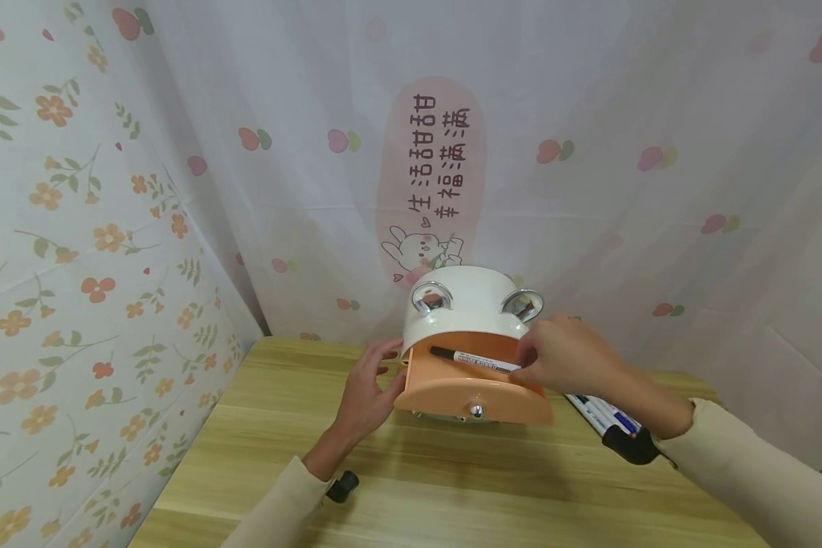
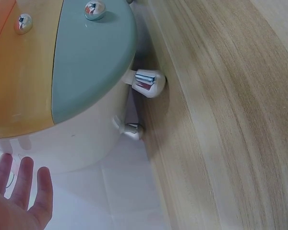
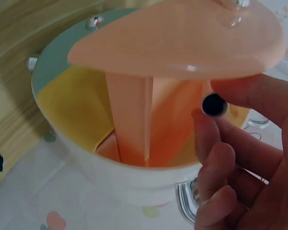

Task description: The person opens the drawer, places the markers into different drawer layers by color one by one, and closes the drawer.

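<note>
A white round cabinet stands on the table, its orange top drawer pulled out. Over that drawer, my right hand pinches one end of a whiteboard marker, whose black end points left. In the right wrist view, the dark round end of the marker sits between thumb and fingers. My left hand is at the cabinet's left side; its fingers look extended in the left wrist view. Below the orange drawer are a yellow drawer and a green drawer, both with shiny knobs.
Several more markers lie together on the wooden table, right of the cabinet and partly behind my right forearm. A patterned curtain hangs behind the table. Short feet hold the cabinet up.
</note>
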Demonstrator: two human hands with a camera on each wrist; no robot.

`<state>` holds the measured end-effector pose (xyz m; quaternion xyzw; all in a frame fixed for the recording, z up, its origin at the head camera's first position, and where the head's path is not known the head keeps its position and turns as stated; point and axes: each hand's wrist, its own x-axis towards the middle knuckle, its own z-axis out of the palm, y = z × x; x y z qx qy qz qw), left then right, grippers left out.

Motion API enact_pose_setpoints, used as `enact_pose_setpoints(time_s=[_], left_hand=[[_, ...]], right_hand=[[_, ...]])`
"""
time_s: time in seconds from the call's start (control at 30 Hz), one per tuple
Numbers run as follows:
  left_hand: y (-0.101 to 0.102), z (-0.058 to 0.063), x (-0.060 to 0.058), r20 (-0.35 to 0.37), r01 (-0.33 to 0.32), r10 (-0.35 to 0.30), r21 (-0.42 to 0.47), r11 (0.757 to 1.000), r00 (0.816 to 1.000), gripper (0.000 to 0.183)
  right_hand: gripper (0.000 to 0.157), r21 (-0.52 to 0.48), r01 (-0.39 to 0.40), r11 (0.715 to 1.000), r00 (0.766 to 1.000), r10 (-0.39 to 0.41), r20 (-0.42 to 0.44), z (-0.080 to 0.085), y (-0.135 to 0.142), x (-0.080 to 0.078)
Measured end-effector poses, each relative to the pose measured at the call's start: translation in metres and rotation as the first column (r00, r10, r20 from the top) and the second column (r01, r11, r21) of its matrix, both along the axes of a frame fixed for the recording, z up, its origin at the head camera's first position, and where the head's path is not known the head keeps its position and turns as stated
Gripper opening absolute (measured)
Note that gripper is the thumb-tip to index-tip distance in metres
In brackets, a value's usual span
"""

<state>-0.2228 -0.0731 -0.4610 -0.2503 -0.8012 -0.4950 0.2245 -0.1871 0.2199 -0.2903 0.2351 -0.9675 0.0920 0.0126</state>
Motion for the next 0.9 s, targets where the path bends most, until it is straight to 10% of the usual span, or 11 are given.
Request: enact_pose_setpoints(time_s=[0.53, 0.9], left_hand=[[0.0, -0.001, -0.001, 0.021, -0.004, 0.004, 0.0, 1.0, 1.0, 0.045], [0.001, -0.001, -0.001, 0.014, -0.007, 0.007, 0.001, 1.0, 1.0, 0.044]], right_hand=[[0.013, 0.058, -0.048, 0.997, 0.987, 0.039, 0.153, -0.004, -0.001, -0.019], [0.005, -0.073, -0.096, 0.993, 0.943, 0.115, 0.313, -0.005, -0.007, -0.019]])
